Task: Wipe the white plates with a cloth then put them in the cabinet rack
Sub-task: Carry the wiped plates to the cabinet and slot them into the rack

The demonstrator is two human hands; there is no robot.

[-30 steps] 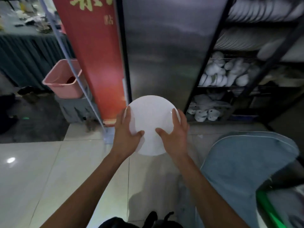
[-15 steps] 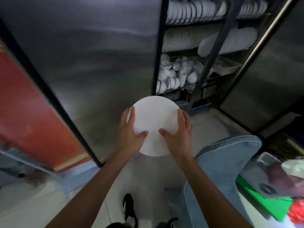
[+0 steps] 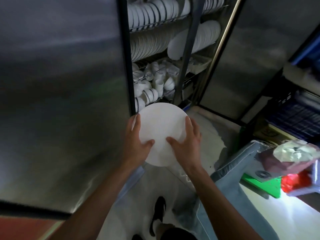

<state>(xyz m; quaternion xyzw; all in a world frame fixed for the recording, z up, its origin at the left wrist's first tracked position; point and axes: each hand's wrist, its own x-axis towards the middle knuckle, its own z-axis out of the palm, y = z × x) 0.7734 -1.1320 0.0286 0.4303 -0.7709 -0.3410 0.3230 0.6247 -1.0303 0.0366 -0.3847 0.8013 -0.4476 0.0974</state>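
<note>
Steel cabinet doors (image 3: 60, 101) frame an open rack (image 3: 166, 54) in a dim kitchen store, where a person holds a white plate (image 3: 161, 134) in mid-air just before the rack's lower shelves. Left hand (image 3: 138, 144) and right hand (image 3: 186, 146) clasp the plate's opposite edges, thumbs on its face, fingers curled around the rim. Stacked plates (image 3: 150, 44) fill the rack's upper shelves, bowls (image 3: 152, 84) the lower. Blue cloth (image 3: 230, 170) drapes a table's near edge at right.

White plate (image 3: 161, 129) gripped between left hand (image 3: 136, 144) and right hand (image 3: 187, 144), thumbs on top; cabinet rack (image 3: 155, 70) beyond fingertips.
</note>
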